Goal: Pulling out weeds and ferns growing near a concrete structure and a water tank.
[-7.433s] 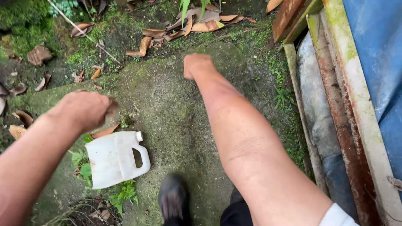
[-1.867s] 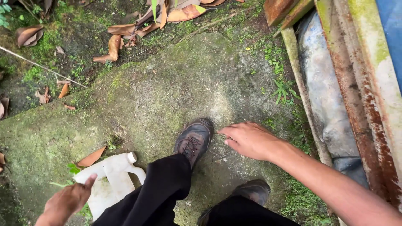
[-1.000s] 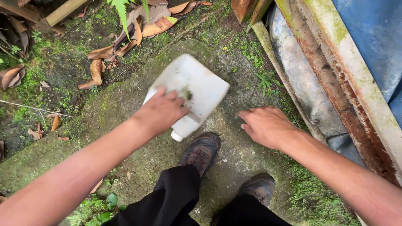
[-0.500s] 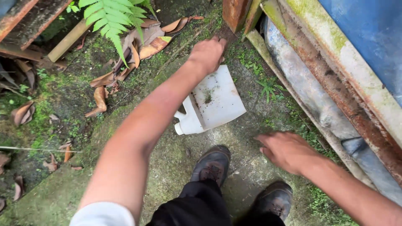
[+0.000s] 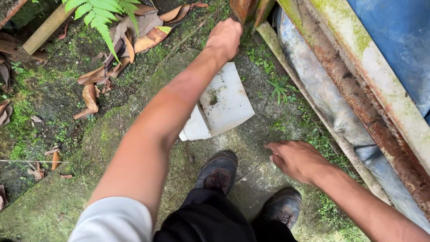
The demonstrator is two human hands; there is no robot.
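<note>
My left hand (image 5: 224,38) is stretched out ahead, fingers closed, at the top edge of a dirty white plastic jug (image 5: 226,105). The jug hangs tilted under my forearm above the mossy slab, its spout end pointing down and left. How my fingers grip it is hidden behind the hand. My right hand (image 5: 295,159) hovers low at the right with loosely spread fingers and holds nothing. It is apart from the jug, just above my two dark shoes (image 5: 219,170).
A moss-covered concrete slab (image 5: 112,139) lies underfoot. Dry brown leaves (image 5: 89,96) and a green fern (image 5: 107,18) sit at the upper left. A rusty, mossy metal frame (image 5: 358,76) with a blue panel (image 5: 398,40) runs along the right.
My left hand has carried the white jug up off the ground and further forward toward the frame. My right hand has dropped slightly to the right of my shoes.
</note>
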